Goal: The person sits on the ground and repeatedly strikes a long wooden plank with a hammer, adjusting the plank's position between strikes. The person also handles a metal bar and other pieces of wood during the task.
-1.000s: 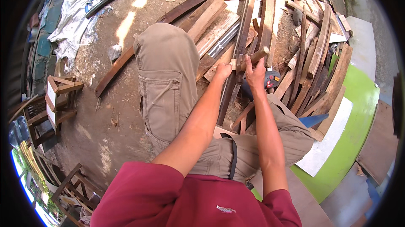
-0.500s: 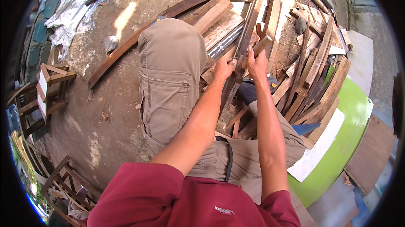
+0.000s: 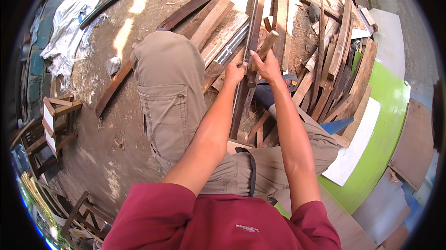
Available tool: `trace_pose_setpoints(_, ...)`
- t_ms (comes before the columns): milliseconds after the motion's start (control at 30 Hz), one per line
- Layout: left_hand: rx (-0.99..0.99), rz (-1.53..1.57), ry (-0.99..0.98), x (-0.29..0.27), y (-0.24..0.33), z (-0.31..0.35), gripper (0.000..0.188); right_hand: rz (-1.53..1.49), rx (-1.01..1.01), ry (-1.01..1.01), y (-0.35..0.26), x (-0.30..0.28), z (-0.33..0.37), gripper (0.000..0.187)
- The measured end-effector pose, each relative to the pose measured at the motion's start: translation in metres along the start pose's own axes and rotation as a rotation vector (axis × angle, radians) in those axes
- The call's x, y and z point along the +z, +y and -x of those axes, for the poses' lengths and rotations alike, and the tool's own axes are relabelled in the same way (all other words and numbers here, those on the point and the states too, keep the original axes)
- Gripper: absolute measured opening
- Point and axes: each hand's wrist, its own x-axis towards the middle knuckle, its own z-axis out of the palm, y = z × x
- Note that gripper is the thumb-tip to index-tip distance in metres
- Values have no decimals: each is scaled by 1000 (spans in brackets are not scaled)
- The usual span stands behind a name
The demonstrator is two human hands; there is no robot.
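A long dark wooden strip (image 3: 257, 15) runs away from me between my hands. My left hand (image 3: 235, 72) is closed against its left side, fingertips pinched; whatever they hold is too small to make out. My right hand (image 3: 269, 68) grips a hammer (image 3: 268, 44) by its pale wooden handle, with my thumb stretched toward the strip. The handle's end points away from me, and the dark cylindrical head hangs over the strip, just right of my left hand. My bent left knee stands left of the strip, and my right leg is folded under my right forearm.
Loose timber (image 3: 341, 62) lies heaped to the right, with a blue saw-like blade (image 3: 337, 125) at its near end. Beyond are a green panel (image 3: 388, 106) and a white board (image 3: 355, 145). Small wooden frames (image 3: 62, 115) and a white sheet (image 3: 76, 22) are at left.
The view has shifted, so most things sit farther left. My right thumb has stretched out from the hammer handle toward the strip. Both hands stay close together at the strip.
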Motion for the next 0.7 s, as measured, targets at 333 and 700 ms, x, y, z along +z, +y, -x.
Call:
trace_pose_setpoints(333,-24,54,-228,-3,-34,-25,62,-240,21,387,71,60,84,55)
trace_pose_setpoints(700,390,141,-181,-27,43,34,74,212,540,-71,119,104,110,59)
